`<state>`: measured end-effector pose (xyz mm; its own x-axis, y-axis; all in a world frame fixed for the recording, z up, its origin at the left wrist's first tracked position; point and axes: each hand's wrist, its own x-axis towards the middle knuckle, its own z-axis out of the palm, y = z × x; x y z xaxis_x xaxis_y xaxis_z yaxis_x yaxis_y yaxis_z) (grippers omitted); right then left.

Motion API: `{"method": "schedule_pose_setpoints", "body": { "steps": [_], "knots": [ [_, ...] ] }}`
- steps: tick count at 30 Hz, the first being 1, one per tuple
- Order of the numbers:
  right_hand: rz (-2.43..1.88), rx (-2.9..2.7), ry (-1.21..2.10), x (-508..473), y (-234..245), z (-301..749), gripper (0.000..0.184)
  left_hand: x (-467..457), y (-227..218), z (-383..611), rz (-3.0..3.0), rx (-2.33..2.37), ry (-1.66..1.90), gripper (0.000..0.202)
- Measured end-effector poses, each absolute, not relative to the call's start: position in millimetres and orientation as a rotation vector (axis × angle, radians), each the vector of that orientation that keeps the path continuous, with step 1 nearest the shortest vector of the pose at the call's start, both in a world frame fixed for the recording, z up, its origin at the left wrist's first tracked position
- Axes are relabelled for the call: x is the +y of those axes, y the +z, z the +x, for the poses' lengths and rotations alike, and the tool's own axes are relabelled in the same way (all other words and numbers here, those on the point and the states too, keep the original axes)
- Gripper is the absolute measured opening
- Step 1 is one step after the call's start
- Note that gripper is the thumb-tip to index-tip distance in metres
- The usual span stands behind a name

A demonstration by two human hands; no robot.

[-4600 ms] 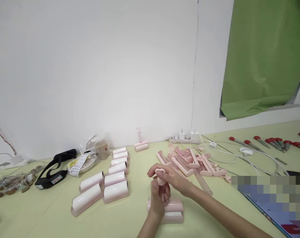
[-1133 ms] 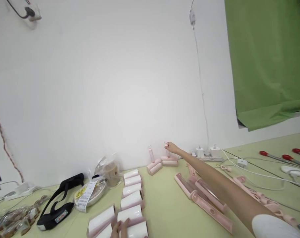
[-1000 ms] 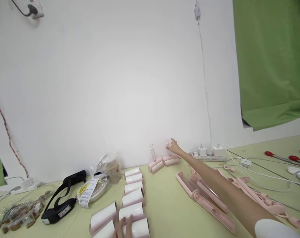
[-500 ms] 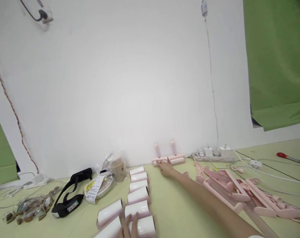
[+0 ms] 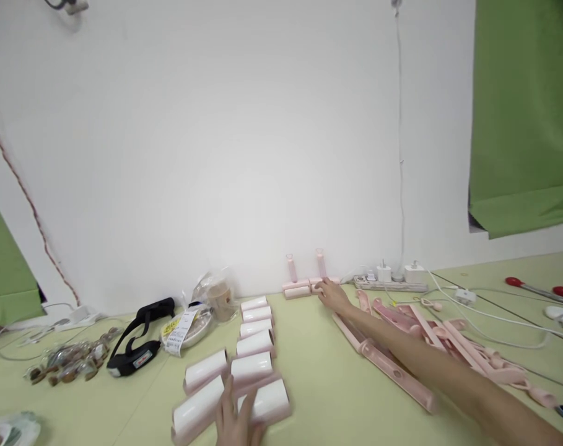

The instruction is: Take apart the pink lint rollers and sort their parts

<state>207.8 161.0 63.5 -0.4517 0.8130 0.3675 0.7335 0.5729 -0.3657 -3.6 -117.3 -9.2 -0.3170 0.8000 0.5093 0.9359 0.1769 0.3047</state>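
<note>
- The right hand (image 5: 333, 298) reaches out to the right-hand pink lint roller (image 5: 321, 265), which stands by the white wall (image 5: 216, 124) with its handle up; the fingers are bent at its head, and whether they pinch or merely press cannot be told.
- Light contact low on the head seems best here, since a push on the tall handle could tip it.
- The left-hand pink lint roller (image 5: 296, 288) stands just beside it, heads end to end, so any nudge is best made along the wall and gently, lest one knock the other.
- The left hand (image 5: 237, 421) rests on the front white adhesive roll (image 5: 267, 401), fingers spread apart, not closed round it; a loose touch should keep the row from rolling or skewing.
- The other white rolls (image 5: 202, 406) lie in two columns on the green table (image 5: 318, 365), so that wrist is best kept still.
- The right forearm passes over the loose pink plastic parts (image 5: 397, 375); keeping it raised should avoid dragging them.
</note>
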Motion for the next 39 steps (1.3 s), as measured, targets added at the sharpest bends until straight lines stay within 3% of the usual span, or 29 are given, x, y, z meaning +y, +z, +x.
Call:
{"method": "schedule_pose_setpoints", "body": {
  "steps": [3, 7, 10, 12, 14, 17, 21, 25, 30, 33, 36, 39],
  "knots": [
    [-0.964, -2.375, 0.38, 118.6, 73.0, 216.3, 0.021, -132.3, -5.5, 13.8, -1.82, -2.295, -1.167, 0.031],
    [-0.638, -2.484, 0.697, 40.5, 65.8, 239.7, 0.025, -133.2, 4.1, 50.8, -1.818, -2.485, -1.803, 0.045],
    [-0.534, -2.142, 1.464, -6.8, 48.7, 249.6, 0.042, -110.4, 31.8, 80.1, -1.841, -2.519, -2.061, 0.054],
    [-0.537, -1.686, 1.847, -24.6, 37.7, 251.8, 0.045, -86.3, 56.5, 98.8, -2.065, -2.534, -2.001, 0.055],
    [-0.483, -1.245, 2.157, -32.0, 30.3, 254.0, 0.049, -60.6, 78.5, 115.8, -2.285, -2.474, -1.788, 0.042],
    [-0.368, -0.758, 2.5, -30.5, 25.1, 260.6, 0.058, -29.7, 97.8, 133.3, -2.394, -2.476, -1.507, 0.036],
    [-0.343, -0.449, 2.561, -22.2, 19.2, 268.4, 0.059, -13.0, 104.6, 131.9, -2.36, -2.479, -1.449, 0.044],
    [-0.417, -0.395, 2.534, -18.9, 10.8, 269.3, 0.041, -20.3, 102.3, 113.3, -2.316, -2.451, -1.547, 0.042],
    [-0.269, -0.242, 2.532, -17.7, 10.9, 271.3, 0.021, -39.2, 78.6, 94.9, -1.937, -2.275, -2.285, 0.043],
    [-0.279, -0.229, 2.5, -16.3, 16.4, 275.1, 0.018, -48.1, 60.1, 90.7, -1.662, -2.169, -2.492, 0.046],
    [-0.321, -0.297, 2.456, -16.5, 18.0, 277.4, 0.02, -52.7, 54.7, 93.7, -1.706, -2.216, -2.456, 0.05],
    [-0.361, -0.334, 2.525, -20.2, 14.1, 275.9, 0.027, -48.2, 68.9, 103.4, -1.945, -2.424, -2.155, 0.05]
  ]
}}
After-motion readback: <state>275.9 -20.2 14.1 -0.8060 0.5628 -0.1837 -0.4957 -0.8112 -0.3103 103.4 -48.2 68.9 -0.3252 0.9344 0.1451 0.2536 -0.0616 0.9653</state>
